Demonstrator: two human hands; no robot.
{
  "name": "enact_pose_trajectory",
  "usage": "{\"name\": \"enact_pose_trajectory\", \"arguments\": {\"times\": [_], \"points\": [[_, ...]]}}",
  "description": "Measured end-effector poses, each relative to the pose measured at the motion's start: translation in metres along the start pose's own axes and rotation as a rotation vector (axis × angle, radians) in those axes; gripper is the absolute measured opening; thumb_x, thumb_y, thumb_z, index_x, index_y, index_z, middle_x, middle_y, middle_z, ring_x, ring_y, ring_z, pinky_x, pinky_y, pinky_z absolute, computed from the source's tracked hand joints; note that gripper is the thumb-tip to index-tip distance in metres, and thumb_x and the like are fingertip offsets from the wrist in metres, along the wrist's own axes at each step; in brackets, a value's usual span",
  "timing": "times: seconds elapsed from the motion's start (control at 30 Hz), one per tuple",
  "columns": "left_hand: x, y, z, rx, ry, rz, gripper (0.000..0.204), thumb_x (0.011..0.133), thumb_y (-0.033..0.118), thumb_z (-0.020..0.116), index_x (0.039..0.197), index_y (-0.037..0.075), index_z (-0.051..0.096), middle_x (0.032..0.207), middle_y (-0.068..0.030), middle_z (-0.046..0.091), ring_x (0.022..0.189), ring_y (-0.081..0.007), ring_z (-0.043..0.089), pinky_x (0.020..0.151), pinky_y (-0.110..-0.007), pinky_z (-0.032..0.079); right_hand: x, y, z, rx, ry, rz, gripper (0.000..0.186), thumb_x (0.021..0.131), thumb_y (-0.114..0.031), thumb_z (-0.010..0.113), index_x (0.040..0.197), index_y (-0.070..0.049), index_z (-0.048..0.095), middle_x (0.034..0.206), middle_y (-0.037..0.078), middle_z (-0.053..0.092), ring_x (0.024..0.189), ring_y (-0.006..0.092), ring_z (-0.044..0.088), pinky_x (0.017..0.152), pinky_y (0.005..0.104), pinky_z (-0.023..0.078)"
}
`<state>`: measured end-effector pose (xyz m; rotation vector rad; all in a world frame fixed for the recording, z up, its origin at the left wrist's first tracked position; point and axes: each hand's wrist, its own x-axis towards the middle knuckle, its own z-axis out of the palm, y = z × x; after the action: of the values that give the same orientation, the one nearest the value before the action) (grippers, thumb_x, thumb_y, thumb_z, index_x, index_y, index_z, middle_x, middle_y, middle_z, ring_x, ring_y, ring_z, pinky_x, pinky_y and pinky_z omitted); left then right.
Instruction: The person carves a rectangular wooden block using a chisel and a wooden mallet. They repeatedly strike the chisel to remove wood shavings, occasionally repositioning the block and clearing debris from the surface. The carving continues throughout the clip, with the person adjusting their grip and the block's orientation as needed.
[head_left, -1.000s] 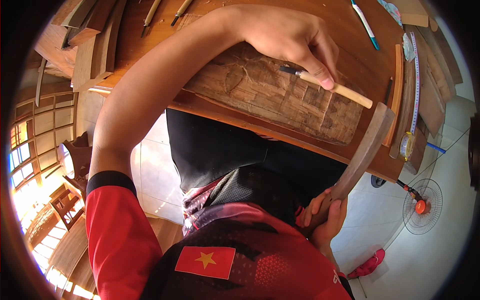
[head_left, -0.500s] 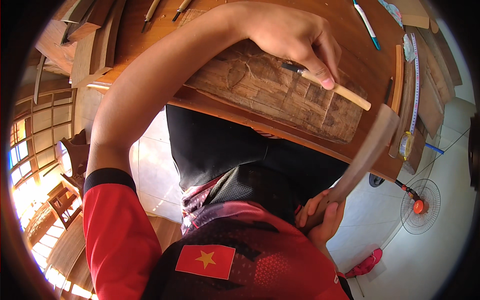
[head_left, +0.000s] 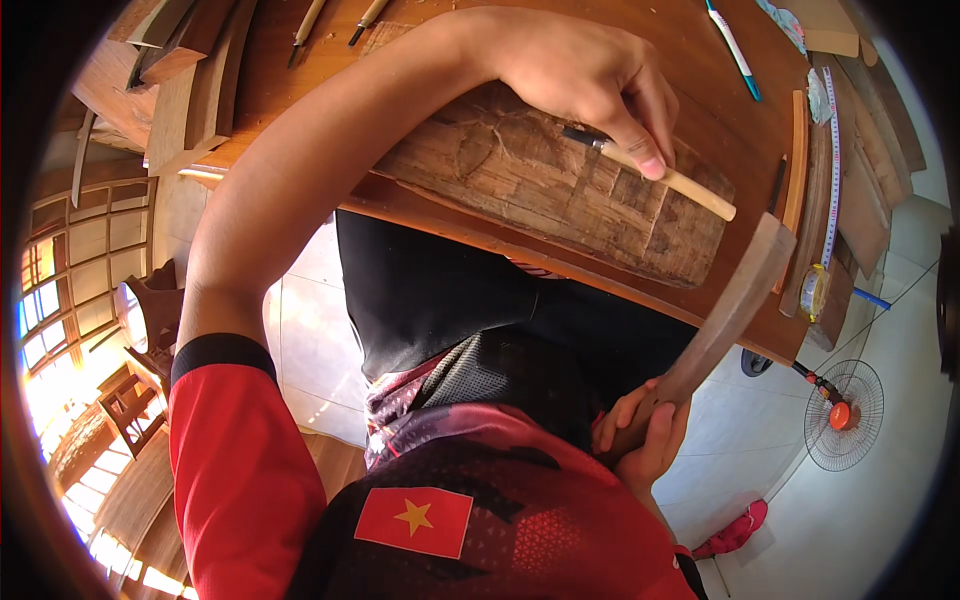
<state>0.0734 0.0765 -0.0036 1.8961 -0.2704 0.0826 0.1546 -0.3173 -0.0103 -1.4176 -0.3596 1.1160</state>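
Note:
My left hand [head_left: 590, 75] reaches across the table from the left. Thumb and fingers pinch a carving chisel [head_left: 700, 192] with a pale wooden handle and a dark metal blade. The chisel lies slanted over a thick brown wood block [head_left: 530, 195] with carved lines and grooves. The blade's tip is at or just above the wood; whether it touches I cannot tell. At the lower right, my right hand [head_left: 648, 440] is wrapped round a curved, flat-sided wooden stick [head_left: 730, 310]. The stick's upper end stands a little below and right of the chisel's butt, apart from it.
Two more chisels [head_left: 368, 20] lie at the far left of the brown table [head_left: 700, 60]. Wood planks [head_left: 200, 90] are stacked at left. A marker pen [head_left: 735, 50], wood strips [head_left: 795, 180] and a tape measure [head_left: 815, 290] lie at right. A fan [head_left: 843, 415] stands beyond the table.
The stick's upper end has dipped slightly down and left. The chisel's butt has shifted a touch to the left. Both grips stay the same.

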Motion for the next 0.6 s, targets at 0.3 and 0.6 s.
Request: {"name": "enact_pose_trajectory", "arguments": {"times": [0.3, 0.6], "points": [[-0.0025, -0.0001, -0.0006, 0.029, 0.004, -0.034, 0.037, 0.096, 0.038, 0.073, 0.115, 0.006, 0.079, 0.105, -0.0113, 0.075, 0.096, -0.0259, 0.070, 0.082, -0.039, 0.055, -0.0022, 0.0031, -0.0010, 0.040, -0.029, 0.008, 0.035, 0.109, -0.033, 0.047, 0.129, -0.004, 0.043, 0.076, 0.011, 0.053, 0.048, 0.0158, 0.049, 0.046, 0.0300, 0.046], [-0.0024, -0.0002, -0.0032, 0.014, -0.031, -0.044, 0.035, 0.096, 0.037, 0.073, 0.113, 0.006, 0.080, 0.102, -0.0108, 0.075, 0.094, -0.0250, 0.069, 0.080, -0.039, 0.054, -0.0007, 0.0040, -0.0022, 0.028, -0.074, 0.036, 0.035, 0.109, -0.034, 0.046, 0.129, -0.004, 0.043, 0.076, 0.010, 0.053, 0.046, 0.0155, 0.049, 0.045, 0.0299, 0.046]]}}
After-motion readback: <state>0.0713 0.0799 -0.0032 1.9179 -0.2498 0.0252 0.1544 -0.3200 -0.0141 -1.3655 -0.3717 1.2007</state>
